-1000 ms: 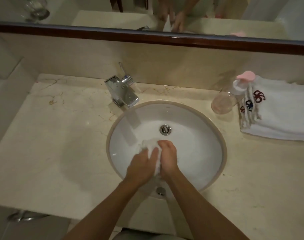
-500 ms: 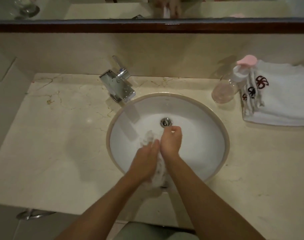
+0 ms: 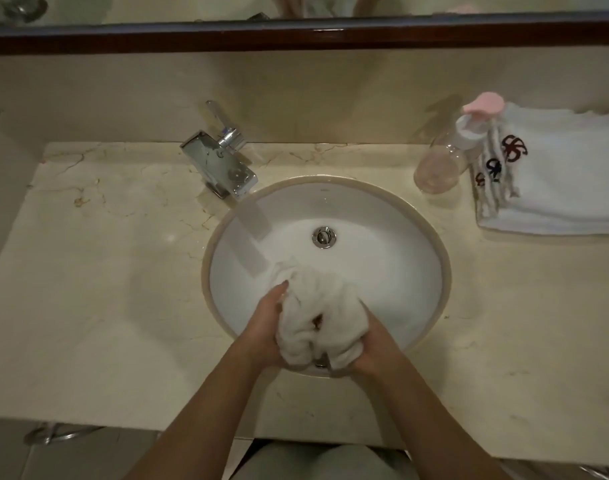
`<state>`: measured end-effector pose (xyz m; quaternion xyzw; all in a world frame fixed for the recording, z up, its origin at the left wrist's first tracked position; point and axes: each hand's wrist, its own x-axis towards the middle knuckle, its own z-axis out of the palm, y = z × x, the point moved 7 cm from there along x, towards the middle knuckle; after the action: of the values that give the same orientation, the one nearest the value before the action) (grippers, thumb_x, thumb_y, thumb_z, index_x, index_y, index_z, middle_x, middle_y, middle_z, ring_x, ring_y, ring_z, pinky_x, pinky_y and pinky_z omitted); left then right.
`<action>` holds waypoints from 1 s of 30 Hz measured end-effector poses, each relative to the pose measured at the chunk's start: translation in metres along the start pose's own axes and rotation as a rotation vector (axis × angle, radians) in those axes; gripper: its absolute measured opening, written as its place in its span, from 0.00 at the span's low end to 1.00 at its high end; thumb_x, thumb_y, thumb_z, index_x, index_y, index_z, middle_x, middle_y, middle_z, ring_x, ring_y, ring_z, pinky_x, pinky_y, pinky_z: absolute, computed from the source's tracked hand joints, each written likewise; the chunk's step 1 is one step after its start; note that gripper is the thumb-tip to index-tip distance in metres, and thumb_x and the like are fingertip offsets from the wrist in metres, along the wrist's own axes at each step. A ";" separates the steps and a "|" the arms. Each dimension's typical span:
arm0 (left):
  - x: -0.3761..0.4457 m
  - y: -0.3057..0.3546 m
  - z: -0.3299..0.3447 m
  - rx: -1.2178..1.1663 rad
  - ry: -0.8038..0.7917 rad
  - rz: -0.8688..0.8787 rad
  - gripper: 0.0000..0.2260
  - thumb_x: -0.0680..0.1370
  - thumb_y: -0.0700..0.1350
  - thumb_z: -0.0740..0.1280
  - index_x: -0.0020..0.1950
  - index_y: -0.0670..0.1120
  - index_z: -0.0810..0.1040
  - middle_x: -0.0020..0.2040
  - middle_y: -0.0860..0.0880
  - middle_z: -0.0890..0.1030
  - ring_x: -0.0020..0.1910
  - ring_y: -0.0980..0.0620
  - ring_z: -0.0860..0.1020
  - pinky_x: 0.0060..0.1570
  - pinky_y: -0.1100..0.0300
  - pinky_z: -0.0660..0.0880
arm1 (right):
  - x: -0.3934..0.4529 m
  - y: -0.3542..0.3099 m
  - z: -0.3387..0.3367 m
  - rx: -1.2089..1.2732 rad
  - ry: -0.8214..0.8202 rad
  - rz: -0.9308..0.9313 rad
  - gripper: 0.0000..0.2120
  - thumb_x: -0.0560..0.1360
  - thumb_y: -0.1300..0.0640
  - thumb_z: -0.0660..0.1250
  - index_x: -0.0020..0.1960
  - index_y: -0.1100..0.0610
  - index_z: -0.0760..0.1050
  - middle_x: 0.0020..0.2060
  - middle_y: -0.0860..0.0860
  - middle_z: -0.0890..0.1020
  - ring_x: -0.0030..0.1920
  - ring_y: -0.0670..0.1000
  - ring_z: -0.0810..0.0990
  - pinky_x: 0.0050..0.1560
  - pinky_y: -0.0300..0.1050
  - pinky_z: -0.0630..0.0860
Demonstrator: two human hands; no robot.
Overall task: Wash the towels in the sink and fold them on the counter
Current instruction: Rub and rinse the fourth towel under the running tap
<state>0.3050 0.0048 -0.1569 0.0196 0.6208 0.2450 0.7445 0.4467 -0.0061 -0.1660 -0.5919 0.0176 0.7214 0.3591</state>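
Over the near side of the sink (image 3: 431, 244) we've got the white towel (image 3: 317, 317) bunched into a soggy, wrinkled wad with one dark spot in its folds. Our left hand (image 3: 261, 327) and right hand (image 3: 376, 344) grip it from both sides, fingers clenched into the cloth. Folded towels (image 3: 556, 178) sit far right on the table (image 3: 88, 271), beside a soap bottle (image 3: 438, 164).

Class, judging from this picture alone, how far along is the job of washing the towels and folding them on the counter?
Done: a stack of folded towels sits on the counter, washed or not unclear. In hand: the left hand and right hand grip a bunched towel over the sink. Left: finishing this towel and folding it.
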 end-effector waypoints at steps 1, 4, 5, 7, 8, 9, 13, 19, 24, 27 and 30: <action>0.010 0.005 -0.002 0.154 0.043 0.066 0.25 0.78 0.62 0.60 0.57 0.43 0.83 0.55 0.40 0.84 0.51 0.43 0.83 0.58 0.52 0.77 | 0.001 -0.005 0.011 -0.164 -0.036 -0.102 0.10 0.84 0.58 0.58 0.48 0.59 0.74 0.42 0.56 0.80 0.40 0.47 0.83 0.44 0.42 0.78; 0.014 0.035 -0.002 0.685 0.314 0.455 0.16 0.82 0.55 0.61 0.56 0.46 0.81 0.54 0.45 0.84 0.50 0.51 0.82 0.47 0.65 0.76 | -0.008 -0.016 0.051 -0.718 -0.049 -0.453 0.14 0.82 0.48 0.63 0.49 0.58 0.78 0.39 0.50 0.83 0.40 0.43 0.82 0.45 0.36 0.76; 0.004 0.037 0.008 0.736 0.309 0.544 0.12 0.83 0.50 0.60 0.52 0.46 0.81 0.50 0.47 0.85 0.48 0.51 0.82 0.45 0.65 0.76 | -0.008 -0.022 0.055 -0.782 0.001 -0.556 0.15 0.82 0.46 0.62 0.47 0.57 0.77 0.38 0.48 0.82 0.39 0.42 0.80 0.45 0.36 0.74; -0.018 0.026 0.021 0.769 0.272 0.634 0.14 0.85 0.48 0.56 0.51 0.45 0.80 0.48 0.48 0.84 0.49 0.51 0.81 0.50 0.59 0.76 | 0.001 -0.043 0.051 -0.780 0.142 -0.589 0.19 0.79 0.41 0.59 0.43 0.56 0.76 0.40 0.51 0.82 0.43 0.50 0.81 0.51 0.46 0.75; -0.025 0.019 0.021 0.755 0.246 0.619 0.16 0.85 0.49 0.54 0.51 0.44 0.80 0.49 0.48 0.84 0.49 0.50 0.80 0.51 0.55 0.76 | 0.012 -0.048 0.049 -0.732 0.140 -0.506 0.21 0.77 0.41 0.59 0.45 0.58 0.77 0.43 0.54 0.83 0.47 0.55 0.81 0.55 0.51 0.76; -0.027 0.016 0.019 0.763 0.242 0.600 0.17 0.85 0.49 0.54 0.52 0.44 0.79 0.50 0.48 0.83 0.51 0.49 0.80 0.53 0.53 0.75 | 0.022 -0.047 0.052 -0.722 0.090 -0.438 0.20 0.76 0.42 0.60 0.48 0.59 0.80 0.46 0.55 0.84 0.51 0.57 0.82 0.58 0.54 0.76; -0.012 0.052 -0.005 0.760 0.340 0.561 0.14 0.85 0.49 0.56 0.53 0.46 0.81 0.48 0.53 0.84 0.50 0.50 0.81 0.46 0.67 0.75 | 0.011 -0.011 0.085 -0.832 -0.165 -0.407 0.13 0.82 0.54 0.58 0.49 0.59 0.78 0.43 0.51 0.81 0.46 0.52 0.79 0.53 0.49 0.75; -0.025 0.044 0.018 0.764 0.226 0.569 0.19 0.84 0.56 0.53 0.45 0.53 0.81 0.43 0.55 0.83 0.43 0.54 0.80 0.46 0.57 0.75 | 0.043 -0.038 0.055 -0.451 0.136 -0.269 0.14 0.81 0.49 0.60 0.39 0.52 0.75 0.38 0.51 0.80 0.44 0.56 0.78 0.51 0.48 0.73; -0.010 0.065 0.015 0.844 0.270 0.485 0.27 0.83 0.62 0.49 0.57 0.48 0.82 0.51 0.51 0.82 0.51 0.51 0.79 0.54 0.57 0.74 | 0.030 -0.030 0.072 -0.718 0.022 -0.401 0.21 0.80 0.43 0.58 0.45 0.58 0.80 0.42 0.56 0.84 0.47 0.58 0.82 0.50 0.50 0.76; -0.036 0.044 0.043 0.942 0.183 0.684 0.23 0.84 0.56 0.51 0.35 0.49 0.72 0.31 0.57 0.76 0.36 0.53 0.74 0.40 0.59 0.69 | 0.051 -0.055 0.045 -0.495 0.203 -0.221 0.20 0.82 0.44 0.58 0.48 0.60 0.78 0.45 0.57 0.82 0.50 0.60 0.81 0.55 0.50 0.76; -0.027 0.047 0.028 0.861 0.290 0.617 0.26 0.83 0.61 0.48 0.39 0.49 0.77 0.40 0.51 0.82 0.42 0.51 0.79 0.49 0.52 0.75 | 0.034 -0.038 0.052 -0.446 0.022 -0.152 0.27 0.83 0.39 0.53 0.45 0.56 0.81 0.41 0.55 0.86 0.43 0.56 0.84 0.46 0.49 0.80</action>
<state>0.3118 0.0433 -0.1101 0.4695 0.7268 0.1760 0.4695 0.4224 0.0622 -0.1646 -0.6639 -0.1828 0.6720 0.2726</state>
